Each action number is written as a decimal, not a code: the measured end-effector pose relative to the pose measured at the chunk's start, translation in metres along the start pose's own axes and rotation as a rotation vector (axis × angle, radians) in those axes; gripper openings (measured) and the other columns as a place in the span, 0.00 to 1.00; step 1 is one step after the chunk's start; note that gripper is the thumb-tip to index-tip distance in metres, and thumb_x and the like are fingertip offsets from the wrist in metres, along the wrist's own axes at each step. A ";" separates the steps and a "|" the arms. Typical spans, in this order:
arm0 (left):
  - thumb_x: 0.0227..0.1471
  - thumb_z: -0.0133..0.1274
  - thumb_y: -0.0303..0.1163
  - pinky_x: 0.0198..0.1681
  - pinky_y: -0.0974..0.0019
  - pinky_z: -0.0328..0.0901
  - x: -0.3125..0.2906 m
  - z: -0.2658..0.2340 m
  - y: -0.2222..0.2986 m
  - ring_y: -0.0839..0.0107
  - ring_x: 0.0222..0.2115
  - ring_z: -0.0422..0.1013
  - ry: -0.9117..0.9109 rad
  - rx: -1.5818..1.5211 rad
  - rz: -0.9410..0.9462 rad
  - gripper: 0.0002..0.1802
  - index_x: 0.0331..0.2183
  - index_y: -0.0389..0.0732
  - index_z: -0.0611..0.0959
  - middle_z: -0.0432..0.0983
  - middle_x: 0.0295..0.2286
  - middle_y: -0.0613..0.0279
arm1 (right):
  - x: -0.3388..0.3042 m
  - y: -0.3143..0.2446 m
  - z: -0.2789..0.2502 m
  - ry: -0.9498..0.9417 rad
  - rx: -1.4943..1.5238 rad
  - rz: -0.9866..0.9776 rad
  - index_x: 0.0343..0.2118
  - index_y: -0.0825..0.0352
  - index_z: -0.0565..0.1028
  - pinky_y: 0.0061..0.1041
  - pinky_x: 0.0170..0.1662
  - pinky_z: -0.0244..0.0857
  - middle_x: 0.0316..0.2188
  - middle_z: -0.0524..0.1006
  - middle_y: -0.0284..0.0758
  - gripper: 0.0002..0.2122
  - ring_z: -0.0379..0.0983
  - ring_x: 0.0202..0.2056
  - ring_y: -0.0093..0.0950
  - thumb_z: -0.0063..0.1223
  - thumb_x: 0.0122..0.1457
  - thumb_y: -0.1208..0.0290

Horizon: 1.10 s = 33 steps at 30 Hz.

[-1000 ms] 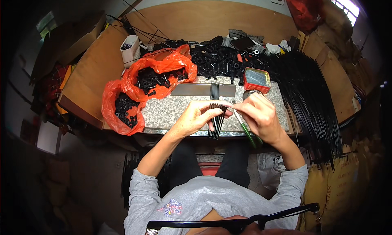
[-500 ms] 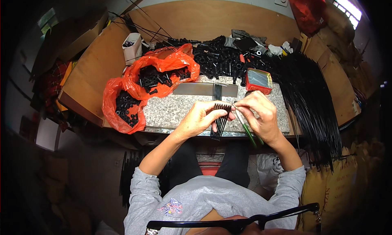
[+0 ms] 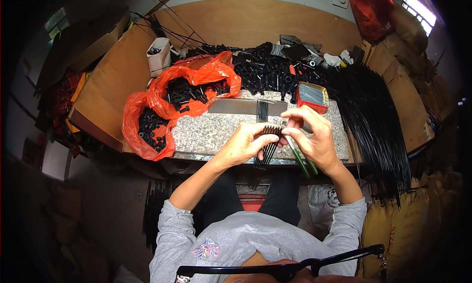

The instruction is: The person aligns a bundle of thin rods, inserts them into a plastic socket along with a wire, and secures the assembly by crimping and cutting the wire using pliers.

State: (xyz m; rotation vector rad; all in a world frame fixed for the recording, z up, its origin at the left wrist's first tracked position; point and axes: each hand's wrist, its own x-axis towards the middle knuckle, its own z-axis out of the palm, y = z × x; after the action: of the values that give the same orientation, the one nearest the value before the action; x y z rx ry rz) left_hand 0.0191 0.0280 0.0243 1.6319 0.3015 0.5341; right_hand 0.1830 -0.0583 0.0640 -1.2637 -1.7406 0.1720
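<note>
Inspector: Head view first. What do I log for the left hand?

Operator: From my remote station I see the left hand (image 3: 243, 143) clamped on a fan of thin black rods (image 3: 269, 152), thumb in front. The fan is above the front edge of the speckled stone slab (image 3: 196, 135), its rods set side by side and slanting down toward me.

Inspector: And the right?

Operator: I have the right hand (image 3: 317, 138) just beside the upper end of the fan. Thumb and forefinger stand apart. A green-handled tool (image 3: 299, 160) runs beneath the hand, its handles reaching past the slab edge; I cannot tell whether the curled fingers grip it.

Inspector: Surroundings, same view?

Operator: I note a flat metal plate (image 3: 231, 106) behind the left hand, with black rods across it; I cannot tell whether these join the fan. Behind the right hand sits a red tin (image 3: 313, 109) with thin pale strips inside. To the left I record two orange-red bags (image 3: 132, 123) of small black parts; at the back, a heap of black fittings (image 3: 265, 74); to the right, a large bundle of long black rods (image 3: 376, 130).
</note>
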 end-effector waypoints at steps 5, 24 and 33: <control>0.43 0.57 0.39 0.33 0.66 0.69 -0.004 -0.003 -0.030 0.66 0.28 0.74 -0.077 0.372 0.130 0.24 0.42 0.36 0.75 0.77 0.29 0.56 | 0.000 0.012 0.002 -0.005 0.213 0.063 0.31 0.71 0.73 0.17 0.28 0.61 0.21 0.72 0.32 0.10 0.69 0.24 0.18 0.56 0.43 0.82; 0.35 0.53 0.27 0.57 0.54 0.46 -0.036 0.018 -0.144 0.50 0.57 0.45 0.012 1.163 0.340 0.32 0.48 0.38 0.67 0.47 0.55 0.42 | -0.117 0.035 0.079 -0.303 0.113 0.049 0.34 0.69 0.75 0.26 0.40 0.65 0.33 0.75 0.37 0.12 0.71 0.37 0.34 0.51 0.43 0.80; 0.30 0.55 0.19 0.52 0.47 0.51 -0.047 0.065 -0.083 0.56 0.50 0.58 0.077 0.831 0.621 0.27 0.39 0.40 0.71 0.68 0.40 0.56 | -0.104 -0.071 -0.027 -0.230 0.104 0.011 0.30 0.71 0.76 0.27 0.38 0.66 0.30 0.77 0.40 0.08 0.73 0.34 0.33 0.54 0.47 0.75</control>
State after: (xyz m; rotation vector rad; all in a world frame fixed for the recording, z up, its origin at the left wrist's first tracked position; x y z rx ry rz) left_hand 0.0212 -0.0396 -0.0687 2.5388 0.0531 1.0299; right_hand 0.1581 -0.1847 0.0577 -1.2153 -1.8933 0.4230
